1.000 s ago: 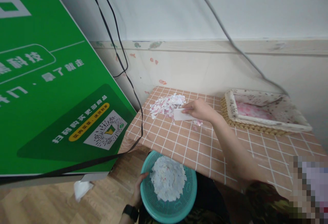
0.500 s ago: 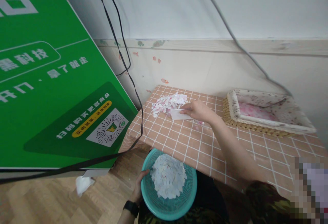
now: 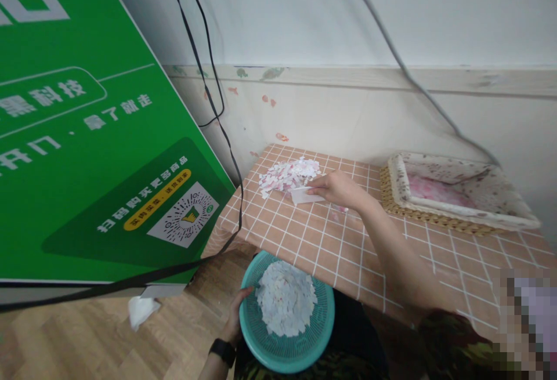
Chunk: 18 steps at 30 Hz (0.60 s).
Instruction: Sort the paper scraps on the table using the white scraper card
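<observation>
With my right hand [image 3: 342,189] I grip a flat white card [image 3: 304,195], its edge low against the checked tabletop. Just beyond the card lies a pile of white and pink paper scraps [image 3: 287,174]; a few pinkish bits sit by my wrist. My left hand [image 3: 237,312] is closed on the left rim of a round teal plastic basket [image 3: 285,357], held below the table's front edge. A mound of pale paper scraps [image 3: 287,299] fills the middle of that basket.
A lined wicker basket [image 3: 461,188] with pink material inside stands on the table's right. The brown checked table [image 3: 348,252] meets the wall behind. On the left stands a large green panel [image 3: 87,136], with black cables [image 3: 204,78] hanging beside it. White litter [image 3: 143,311] lies on the wooden floor.
The view has shifted very slightly. Both hands keep their holds, and the card and the scrap pile look almost the same as before.
</observation>
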{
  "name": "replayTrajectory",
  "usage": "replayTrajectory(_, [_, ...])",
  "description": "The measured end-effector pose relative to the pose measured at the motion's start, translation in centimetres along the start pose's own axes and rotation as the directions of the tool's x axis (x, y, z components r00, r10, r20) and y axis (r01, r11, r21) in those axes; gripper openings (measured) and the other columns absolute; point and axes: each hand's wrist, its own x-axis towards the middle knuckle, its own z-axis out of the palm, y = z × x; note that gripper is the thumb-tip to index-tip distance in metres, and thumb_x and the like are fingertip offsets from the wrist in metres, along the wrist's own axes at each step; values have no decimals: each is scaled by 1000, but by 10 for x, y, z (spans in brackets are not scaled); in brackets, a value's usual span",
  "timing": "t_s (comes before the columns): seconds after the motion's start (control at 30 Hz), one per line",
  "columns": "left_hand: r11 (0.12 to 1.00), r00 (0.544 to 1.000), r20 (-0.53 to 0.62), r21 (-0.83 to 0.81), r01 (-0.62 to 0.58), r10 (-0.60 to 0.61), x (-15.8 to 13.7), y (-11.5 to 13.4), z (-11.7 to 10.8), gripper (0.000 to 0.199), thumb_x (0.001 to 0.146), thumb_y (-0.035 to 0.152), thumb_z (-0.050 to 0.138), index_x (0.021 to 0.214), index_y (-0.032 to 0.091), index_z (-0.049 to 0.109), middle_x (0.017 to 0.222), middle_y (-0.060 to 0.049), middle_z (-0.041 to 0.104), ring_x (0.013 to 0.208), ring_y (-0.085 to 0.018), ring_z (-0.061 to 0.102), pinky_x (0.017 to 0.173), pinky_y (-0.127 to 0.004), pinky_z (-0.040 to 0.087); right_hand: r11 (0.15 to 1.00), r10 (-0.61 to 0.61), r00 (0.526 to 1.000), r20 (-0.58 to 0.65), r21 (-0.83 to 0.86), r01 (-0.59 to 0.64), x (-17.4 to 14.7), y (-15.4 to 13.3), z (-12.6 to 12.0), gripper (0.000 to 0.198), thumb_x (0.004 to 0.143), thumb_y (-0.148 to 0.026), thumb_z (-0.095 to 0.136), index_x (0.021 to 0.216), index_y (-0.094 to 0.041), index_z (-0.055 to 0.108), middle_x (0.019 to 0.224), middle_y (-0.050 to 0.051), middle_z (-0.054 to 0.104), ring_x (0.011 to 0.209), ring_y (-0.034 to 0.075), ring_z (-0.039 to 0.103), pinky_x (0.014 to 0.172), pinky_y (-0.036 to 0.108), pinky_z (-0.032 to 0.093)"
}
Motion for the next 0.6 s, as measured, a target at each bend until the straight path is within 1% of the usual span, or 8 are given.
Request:
replayTrajectory(0.03, [1000,1000,-1,-2,9,-9,5,-4,-3,29,82,35,56,102,16,62,100,-6,65,82,-21,62,68,-39,52,1000,-4,1000,1,-1,4,0,-1,0,25,86,-33,50,92,-23,71,74,3,68,68,14,57,61,27,33])
replayTrajectory(0.07, [1000,1000,-2,-6,11,-11,10,-7,-7,27,78,36,60,92,14,65,86,-6,68,72,-21,62,61,-36,50,1000,-6,1000,1,-4,6,0,-1,-1,24,86,-32,50,91,-23,71,74,3,68,69,14,57,61,27,33])
replayTrajectory(0.13, [999,1000,28,-44,12,-10,18,-14,-14,24,68,36,68,73,12,67,60,-4,66,54,-20,58,50,-32,45,1000,-4,1000,5,-14,4,0,-3,-1,24,86,-32,50,90,-23,71,72,3,68,69,14,57,62,28,33])
replayTrajectory(0.17, [997,999,49,-71,13,-10,22,-17,-17,24,66,36,69,71,13,67,57,-3,65,50,-19,57,49,-32,43,1000,0,1000,8,-20,0,0,-3,-1,24,86,-32,49,90,-23,71,72,3,67,69,14,57,62,28,32])
replayTrajectory(0.27, [995,999,49,-97,14,-9,27,-21,-22,23,64,34,70,72,13,68,56,-3,66,49,-18,56,48,-30,41,999,18,1000,10,-35,-17,0,-4,0,24,86,-32,49,89,-23,71,71,3,67,69,14,57,62,28,32])
replayTrajectory(0.4, [994,998,55,-105,37,-32,25,-20,-21,23,64,34,70,73,13,67,57,-3,67,50,-18,57,50,-30,41,998,32,999,5,-53,-32,0,-6,-2,24,86,-31,48,88,-23,71,72,3,67,70,14,56,61,28,31])
replayTrajectory(0.53, [994,997,76,-102,36,-28,24,-18,-21,24,64,34,69,75,13,67,58,-3,66,50,-18,57,50,-31,40,997,11,998,63,-76,-6,-4,-6,-7,22,84,-31,51,83,-21,71,68,3,66,64,13,54,58,27,29])
replayTrajectory(0.6, [995,997,79,-99,26,-18,25,-19,-21,25,64,35,69,75,13,67,58,-3,66,50,-19,57,51,-32,40,996,1,997,73,-94,6,-7,-5,-11,23,84,-32,52,82,-21,72,67,3,66,62,13,53,57,27,28])
